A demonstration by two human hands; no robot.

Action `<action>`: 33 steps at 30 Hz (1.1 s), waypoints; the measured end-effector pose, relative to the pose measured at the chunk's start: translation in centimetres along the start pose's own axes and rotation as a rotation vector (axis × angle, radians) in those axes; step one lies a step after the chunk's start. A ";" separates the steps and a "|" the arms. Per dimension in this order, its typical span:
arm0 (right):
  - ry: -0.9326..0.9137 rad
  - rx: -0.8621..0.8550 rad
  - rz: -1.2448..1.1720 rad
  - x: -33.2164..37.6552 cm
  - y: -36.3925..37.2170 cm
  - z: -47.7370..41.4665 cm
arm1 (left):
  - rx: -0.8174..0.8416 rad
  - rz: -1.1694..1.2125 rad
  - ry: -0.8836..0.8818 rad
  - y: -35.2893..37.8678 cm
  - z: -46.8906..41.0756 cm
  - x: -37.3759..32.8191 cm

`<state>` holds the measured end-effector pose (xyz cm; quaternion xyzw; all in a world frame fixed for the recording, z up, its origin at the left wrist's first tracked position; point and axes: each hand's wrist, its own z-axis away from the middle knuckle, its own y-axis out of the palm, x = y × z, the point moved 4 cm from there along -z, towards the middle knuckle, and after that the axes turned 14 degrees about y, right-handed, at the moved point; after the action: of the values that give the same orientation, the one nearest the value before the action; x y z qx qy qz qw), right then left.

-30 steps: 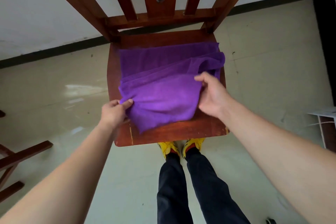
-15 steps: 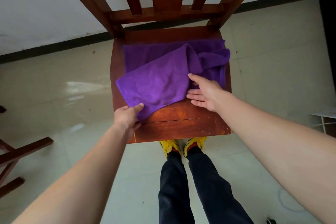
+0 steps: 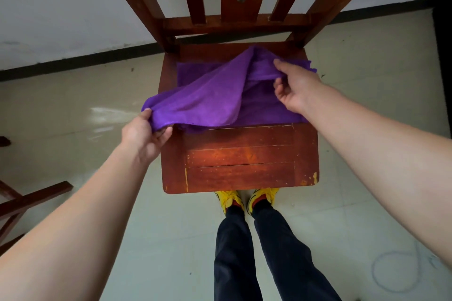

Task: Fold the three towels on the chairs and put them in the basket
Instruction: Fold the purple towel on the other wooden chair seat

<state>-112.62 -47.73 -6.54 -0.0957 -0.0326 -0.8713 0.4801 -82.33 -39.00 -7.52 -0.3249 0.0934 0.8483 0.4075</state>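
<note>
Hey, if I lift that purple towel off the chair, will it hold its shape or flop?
Likely flop: the purple towel sags between the left hand and right hand. Probably light, since finger pinches lift it. The fold may slip open; its layers lie loose on the chair.

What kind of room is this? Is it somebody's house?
Probably a plain room indoors, maybe in a home, though I can't be sure. There's a wooden chair with a purple towel on it, a shiny tiled floor and a bare white wall.

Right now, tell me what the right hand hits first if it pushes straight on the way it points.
Probably the chair's back rail; the right hand, pinching the purple towel, points that way. Depth is unclear.
</note>
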 end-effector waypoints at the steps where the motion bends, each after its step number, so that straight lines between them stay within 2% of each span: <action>1: -0.021 -0.038 -0.030 0.2 -0.5 -0.2 | -0.007 0.000 -0.002 -0.1 -0.1 -0.1; 5: -0.039 -0.257 -0.108 -0.5 -3.8 -0.9 | -0.029 -0.020 -0.042 -1.0 0.3 0.9; 7: 0.008 -0.299 -0.117 -2.1 -4.7 -1.3 | -0.031 -0.038 -0.073 -1.7 0.4 2.1; 9: 0.104 -0.224 -0.112 -4.5 -4.3 -1.3 | -0.019 -0.062 -0.100 -2.2 0.6 3.2; 12: 0.253 -0.021 0.021 -7.7 -1.7 -0.9 | -0.005 -0.097 -0.113 -2.6 0.8 4.1; 14: 0.263 0.026 0.102 -8.3 0.1 -0.7 | 0.004 -0.128 -0.105 -2.6 0.9 4.3; 20: 0.116 -0.067 0.096 -5.5 2.2 -0.4 | 0.030 -0.172 -0.073 -2.6 0.6 3.5; 24: 0.111 -0.058 0.063 -4.4 1.0 -0.3 | 0.023 -0.168 -0.078 -2.4 0.7 3.2; 27: 0.101 -0.036 0.154 -4.3 1.7 -0.1 | 0.031 -0.174 -0.070 -2.2 0.8 3.2; 31: 0.062 -0.094 0.361 -4.4 4.2 -0.4 | 0.035 -0.200 -0.053 -2.6 0.4 3.9; 33: 0.053 -0.098 0.366 -4.5 4.8 -0.5 | 0.036 -0.216 -0.046 -3.0 0.3 4.3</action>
<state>-106.30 -46.62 -8.11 -0.1002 0.0404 -0.7723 0.6260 -82.20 -34.25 -9.71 -0.3060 0.0639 0.8050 0.5043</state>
